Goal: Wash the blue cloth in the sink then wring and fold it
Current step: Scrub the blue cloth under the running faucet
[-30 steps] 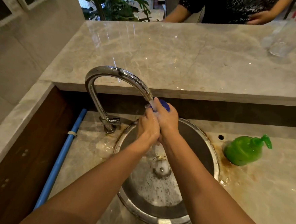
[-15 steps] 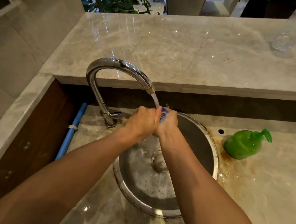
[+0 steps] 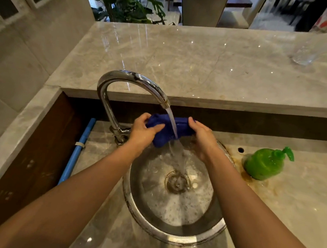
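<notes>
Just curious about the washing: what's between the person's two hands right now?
In the head view, the bunched blue cloth spans from the left hand to the right hand, with the tap's water stream falling onto it.

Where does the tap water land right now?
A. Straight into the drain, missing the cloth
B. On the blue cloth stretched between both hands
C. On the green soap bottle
B: the stream from the faucet hits the blue cloth, gripped by the left hand and right hand.

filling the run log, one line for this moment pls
stage: rinsing | cloth: bunched, under tap stream | left hand: gripping cloth | right hand: gripping cloth | sink: sudsy | wring, fold: not yet
</notes>
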A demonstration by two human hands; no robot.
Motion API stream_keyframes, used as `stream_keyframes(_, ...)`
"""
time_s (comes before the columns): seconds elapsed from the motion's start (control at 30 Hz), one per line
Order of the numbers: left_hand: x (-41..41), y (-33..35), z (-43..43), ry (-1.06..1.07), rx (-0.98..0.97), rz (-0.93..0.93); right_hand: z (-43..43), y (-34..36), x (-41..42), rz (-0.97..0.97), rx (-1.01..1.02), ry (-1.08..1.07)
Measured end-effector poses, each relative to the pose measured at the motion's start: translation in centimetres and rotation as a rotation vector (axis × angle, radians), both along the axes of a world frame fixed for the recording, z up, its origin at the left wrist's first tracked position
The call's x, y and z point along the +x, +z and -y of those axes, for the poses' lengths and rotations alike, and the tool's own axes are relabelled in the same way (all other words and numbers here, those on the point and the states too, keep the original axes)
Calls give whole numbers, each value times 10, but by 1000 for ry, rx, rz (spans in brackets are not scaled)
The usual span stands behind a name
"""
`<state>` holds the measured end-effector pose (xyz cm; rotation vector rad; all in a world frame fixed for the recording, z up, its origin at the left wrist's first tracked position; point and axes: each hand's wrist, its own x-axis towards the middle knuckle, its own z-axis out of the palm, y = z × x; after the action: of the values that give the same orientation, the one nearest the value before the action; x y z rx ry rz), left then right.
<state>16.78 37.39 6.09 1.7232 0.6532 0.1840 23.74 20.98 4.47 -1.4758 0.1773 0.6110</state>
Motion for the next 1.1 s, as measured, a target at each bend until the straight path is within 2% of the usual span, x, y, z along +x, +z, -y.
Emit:
stream_keyframes(0.07,2,10,8,63,-189,98,-2,1,-5,45,14,42)
stream_keyframes(0.1,4,15,15,98,-343,143,-3,2,-7,22,63,49)
stream_keyframes(0.2,12,31,35,177,-905,148,-9,-5,-16,-183,318,-15)
stream_keyframes(0.27,14,30,44,200,-1161,70,-10,-10,-24,-347,420,-54)
stream_keyframes(0.4,3,20,49,193,-1240,61,-9,-10,-29,-461,575,32)
stream_keyframes(0.43,0,18,49,157,-1202,54,-10,-7,-30,-470,588,48)
stream_keyframes(0.47,-2,17,48,111,-1056,40,-13,-4,-29,-469,565,57)
stream_keyframes(0.5,-4,14,44,64,-787,29,-15,0,-30,-463,517,60)
stream_keyframes(0.57,-6,9,31,-34,56,-24,-20,2,-28,-444,422,30)
stream_keyframes(0.6,-7,8,21,-54,365,-28,-21,2,-27,-441,404,11)
stream_keyframes(0.63,-10,8,12,-64,533,-23,-22,3,-26,-456,409,-8)
stream_keyframes(0.73,-16,3,-19,-59,733,-105,-21,9,-24,-514,472,-45)
stream_keyframes(0.87,-22,-13,-39,-202,934,-463,-19,9,-26,-503,462,-51)
stream_keyframes(1.1,-23,-7,-49,-228,988,-413,-12,9,-26,-498,533,-55)
